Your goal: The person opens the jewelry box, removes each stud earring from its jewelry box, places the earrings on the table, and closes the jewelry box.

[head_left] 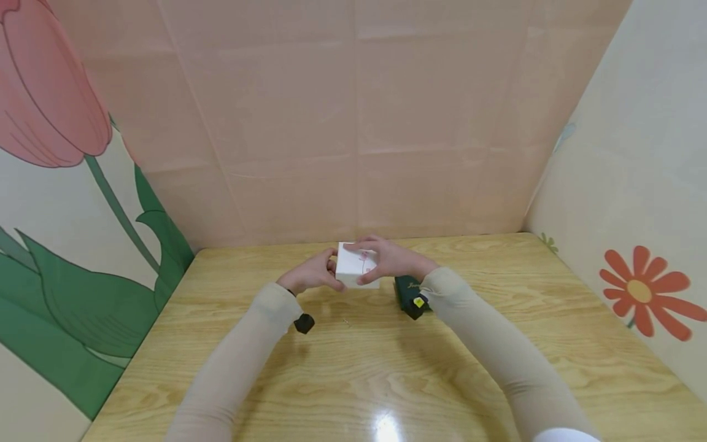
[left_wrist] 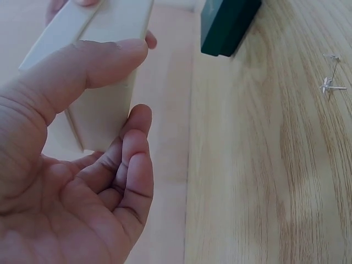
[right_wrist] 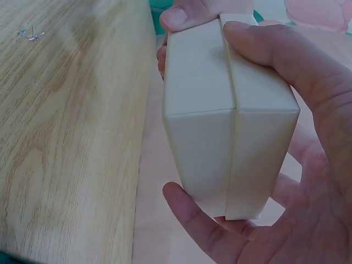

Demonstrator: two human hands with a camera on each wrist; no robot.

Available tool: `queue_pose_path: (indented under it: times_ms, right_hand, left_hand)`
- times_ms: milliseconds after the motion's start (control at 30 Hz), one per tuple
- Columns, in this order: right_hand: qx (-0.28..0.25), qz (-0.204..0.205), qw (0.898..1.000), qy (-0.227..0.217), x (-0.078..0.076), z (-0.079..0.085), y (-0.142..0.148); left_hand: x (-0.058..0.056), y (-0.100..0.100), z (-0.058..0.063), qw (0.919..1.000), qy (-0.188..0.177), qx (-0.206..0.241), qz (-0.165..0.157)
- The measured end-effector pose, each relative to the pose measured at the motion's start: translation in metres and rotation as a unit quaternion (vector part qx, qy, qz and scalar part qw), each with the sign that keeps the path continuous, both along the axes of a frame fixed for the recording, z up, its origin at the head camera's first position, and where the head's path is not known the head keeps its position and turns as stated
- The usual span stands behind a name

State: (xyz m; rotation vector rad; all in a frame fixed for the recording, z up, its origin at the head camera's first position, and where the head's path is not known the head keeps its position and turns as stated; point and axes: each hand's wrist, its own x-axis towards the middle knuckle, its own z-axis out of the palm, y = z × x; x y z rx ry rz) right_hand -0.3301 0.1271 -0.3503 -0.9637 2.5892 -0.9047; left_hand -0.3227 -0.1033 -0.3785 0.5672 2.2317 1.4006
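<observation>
White box (head_left: 349, 263) held over table's (head_left: 342, 374) far middle, gripped by curled fingers of left hand (head_left: 312, 272) and right hand (head_left: 396, 258). Lid (right_wrist: 264, 154) handling seemingly underway; steady, opposed pull or press called for.

White box (head_left: 350, 266), apparently closed, aloft

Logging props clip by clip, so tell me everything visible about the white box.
The white box is blocky and smooth, probably card, with pinkish-red markings on top. A seam divides its two parts; it looks closed. The left hand and right hand grip it above the table.
</observation>
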Motion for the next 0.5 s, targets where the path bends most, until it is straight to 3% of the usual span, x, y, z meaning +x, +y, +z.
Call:
queue_pose_path:
  times_ms: [500]
  right_hand:
    - [0.003, -0.005, 1.0, -0.002, -0.0026, -0.0034, 0.0012]
  left_hand:
    - [-0.0042, -0.0035, 0.0039, 0.9996, -0.026, -0.001, -0.013]
